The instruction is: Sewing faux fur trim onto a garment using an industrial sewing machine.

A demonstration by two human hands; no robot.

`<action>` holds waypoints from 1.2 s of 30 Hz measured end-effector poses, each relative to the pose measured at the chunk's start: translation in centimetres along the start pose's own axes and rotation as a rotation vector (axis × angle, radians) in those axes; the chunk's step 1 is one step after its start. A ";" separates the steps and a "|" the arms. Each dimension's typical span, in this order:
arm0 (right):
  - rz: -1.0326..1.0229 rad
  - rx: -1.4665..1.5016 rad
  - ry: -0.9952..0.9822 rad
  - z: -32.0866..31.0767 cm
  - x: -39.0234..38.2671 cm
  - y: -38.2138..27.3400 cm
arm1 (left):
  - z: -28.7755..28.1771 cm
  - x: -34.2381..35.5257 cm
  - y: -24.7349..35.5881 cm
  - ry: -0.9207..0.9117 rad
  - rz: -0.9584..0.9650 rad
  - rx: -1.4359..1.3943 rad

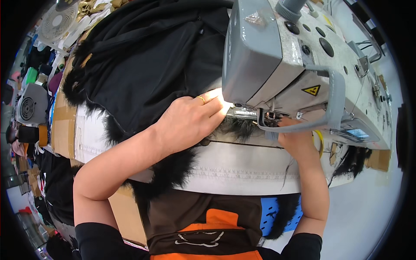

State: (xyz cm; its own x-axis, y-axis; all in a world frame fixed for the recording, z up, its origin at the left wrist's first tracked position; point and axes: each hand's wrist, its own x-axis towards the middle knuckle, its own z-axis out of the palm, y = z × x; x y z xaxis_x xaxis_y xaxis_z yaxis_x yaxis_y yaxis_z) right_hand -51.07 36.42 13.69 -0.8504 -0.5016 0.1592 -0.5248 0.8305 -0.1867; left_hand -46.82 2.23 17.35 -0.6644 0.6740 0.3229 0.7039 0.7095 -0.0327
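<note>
A black cloth garment with shaggy black fur trim [143, 73] is spread across the sewing machine bed, to the left of the needle area. My left hand [193, 117], with a ring on one finger, bends over the garment's near edge. Its fingers lie close together on the cloth and its thumb is hidden; bright lamp light washes out the fingertips. The presser foot [269, 116] is just right of them, with black fur [238, 127] beneath. My right hand [294, 132] reaches in behind the grey guard loop [336, 95], so its fingers are mostly hidden.
The grey and white sewing machine head [253, 52] rises over the work at right. A printed ruler scale [234, 173] runs along the white table's front edge. Black fur hangs over that edge at left. A fan [58, 21] and piled materials stand at far left.
</note>
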 end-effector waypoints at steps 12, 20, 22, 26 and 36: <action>-0.376 0.139 -0.045 -3.4 2.2 -1.7 | 0.2 -0.6 3.6 0.118 -0.069 -0.028; -0.380 -0.059 -0.132 -6.2 1.8 -8.1 | -1.3 -1.9 6.0 0.050 -0.251 0.048; -0.394 -0.077 -0.138 -4.3 1.5 -8.1 | -1.4 -1.7 6.0 0.046 -0.252 0.037; -0.101 0.181 -0.254 -2.9 1.7 -6.2 | -0.9 -1.6 4.2 0.085 -0.239 0.026; -0.391 0.111 -0.118 -2.9 1.9 -4.9 | -0.6 -2.2 3.1 0.082 -0.164 0.010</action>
State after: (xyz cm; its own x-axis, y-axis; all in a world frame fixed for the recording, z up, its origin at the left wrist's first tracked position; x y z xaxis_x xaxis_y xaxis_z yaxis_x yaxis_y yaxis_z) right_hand -50.05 32.09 17.69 -0.5817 -0.8033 0.1278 -0.8042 0.5444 -0.2385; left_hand -43.06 2.78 17.11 -0.7472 0.5301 0.4009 0.5849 0.8109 0.0177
